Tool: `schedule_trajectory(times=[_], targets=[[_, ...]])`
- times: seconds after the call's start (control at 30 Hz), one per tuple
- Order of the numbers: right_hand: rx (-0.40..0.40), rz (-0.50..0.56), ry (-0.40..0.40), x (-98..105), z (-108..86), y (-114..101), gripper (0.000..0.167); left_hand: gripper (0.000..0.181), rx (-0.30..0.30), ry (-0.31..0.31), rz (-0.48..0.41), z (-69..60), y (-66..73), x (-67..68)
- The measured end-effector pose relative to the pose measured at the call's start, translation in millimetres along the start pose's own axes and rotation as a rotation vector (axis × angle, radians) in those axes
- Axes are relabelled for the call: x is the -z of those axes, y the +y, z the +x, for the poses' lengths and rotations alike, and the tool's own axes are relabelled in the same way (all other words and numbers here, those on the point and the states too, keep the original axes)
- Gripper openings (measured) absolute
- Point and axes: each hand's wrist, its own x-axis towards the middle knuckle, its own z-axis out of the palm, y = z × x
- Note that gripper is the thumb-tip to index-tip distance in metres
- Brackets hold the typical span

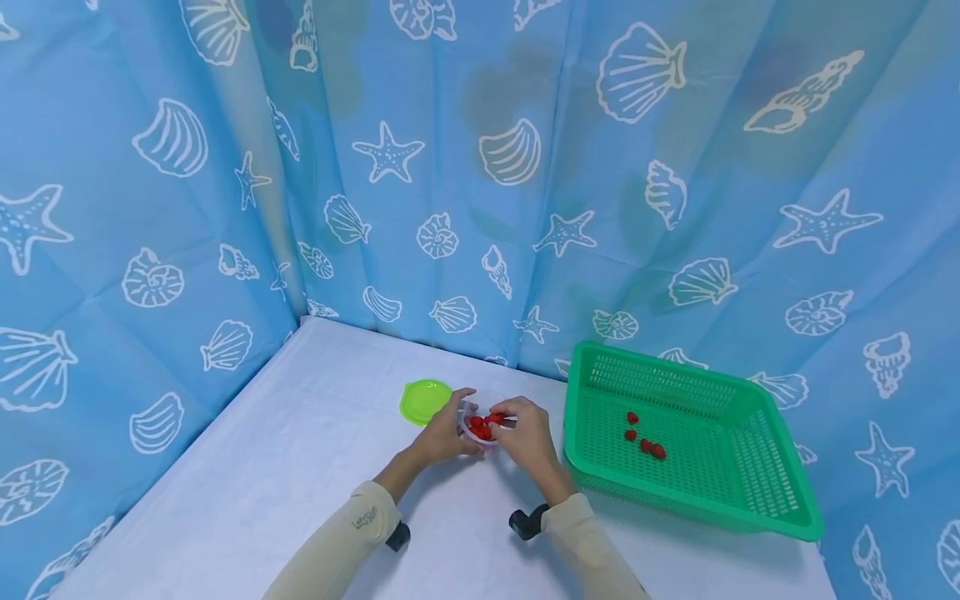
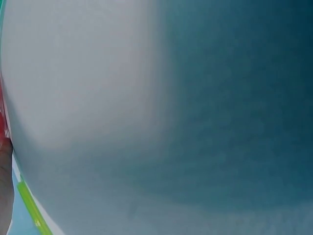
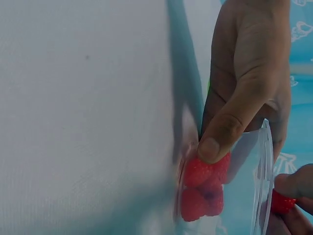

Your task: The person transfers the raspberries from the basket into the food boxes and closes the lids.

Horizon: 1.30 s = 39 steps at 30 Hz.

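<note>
My left hand grips a clear round plastic container, fingers on one side and thumb on the other. Several red strawberries lie inside it, seen through its wall in the right wrist view. At its mouth, my right hand pinches a red strawberry between thumb and fingers. A light green lid lies on the table beyond the left hand. The left wrist view is mostly blurred white cloth, with a sliver of a finger and the lid at its left edge.
A green perforated basket stands to the right, with several strawberries on its floor. White cloth covers the table. Blue curtains with white shell prints hang along the back and sides.
</note>
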Motion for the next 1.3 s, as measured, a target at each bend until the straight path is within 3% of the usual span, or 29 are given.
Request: schedule_trajectory(times=[0.3,0.53,0.7,0.83,1.03,1.2,1.3], targets=[[0.021,-0.038,-0.094,-1,3.0,3,0.025,0.099,-0.005,0.004,-0.003,-0.3,-0.8,-0.7],[-0.020,-0.057,-0.134,-1,4.6,2,0.024,0.099,-0.020,-0.007,-0.011,-0.3,-1.9,-1.3],[-0.013,-0.039,-0.129,12,7.9,-4,0.023,0.100,-0.014,-0.007,-0.016,-1.1,-1.4,-0.5],[0.034,-0.003,-0.074,38,18.3,-14,0.020,0.101,-0.008,-0.005,-0.007,-1.3,-1.5,-0.2],[0.115,0.046,-0.011,96,41.6,-19,0.017,0.099,-0.015,-0.014,-0.008,-1.1,-1.1,0.6],[0.159,0.027,-0.015,141,57.1,1,0.017,0.100,-0.027,-0.023,-0.015,-0.5,-2.3,1.1],[0.149,-0.049,-0.024,159,63.6,24,0.018,0.100,-0.022,-0.022,-0.016,-0.2,-3.1,1.2]])
